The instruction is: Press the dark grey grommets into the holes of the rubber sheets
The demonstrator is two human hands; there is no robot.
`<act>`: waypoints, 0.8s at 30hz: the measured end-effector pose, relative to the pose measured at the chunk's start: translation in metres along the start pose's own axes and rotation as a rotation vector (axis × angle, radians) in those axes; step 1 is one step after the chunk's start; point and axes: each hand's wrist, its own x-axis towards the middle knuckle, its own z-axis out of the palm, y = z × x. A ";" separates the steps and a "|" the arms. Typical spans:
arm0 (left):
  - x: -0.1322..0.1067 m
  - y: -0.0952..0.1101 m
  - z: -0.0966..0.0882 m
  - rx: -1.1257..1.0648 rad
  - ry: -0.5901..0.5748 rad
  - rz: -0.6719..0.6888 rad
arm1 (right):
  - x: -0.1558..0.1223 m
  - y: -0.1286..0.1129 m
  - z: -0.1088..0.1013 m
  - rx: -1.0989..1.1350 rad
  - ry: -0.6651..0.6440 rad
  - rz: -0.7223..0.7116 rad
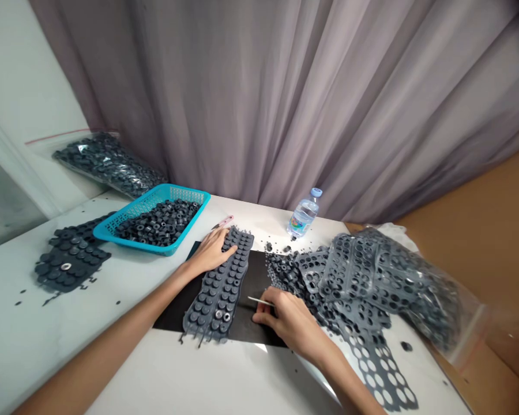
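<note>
A grey rubber sheet (220,285) studded with round moulded pieces lies lengthwise on a black mat (255,276). My left hand (211,251) rests flat on the sheet's far end, fingers spread over it. My right hand (285,320) sits on the mat just right of the sheet, fingers pinched around a thin metal pick (259,301) whose tip points left toward the sheet.
A turquoise basket (108,229) of small black rubber rings stands at the left. Another studded sheet (69,259) lies further left, a bag of rings (108,164) behind it. Emptied perforated sheets (372,282) pile at the right. A water bottle (303,216) stands by the curtain.
</note>
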 end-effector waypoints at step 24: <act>-0.018 0.034 -0.021 0.164 0.087 -0.158 | 0.005 0.080 -0.056 -0.450 0.747 0.353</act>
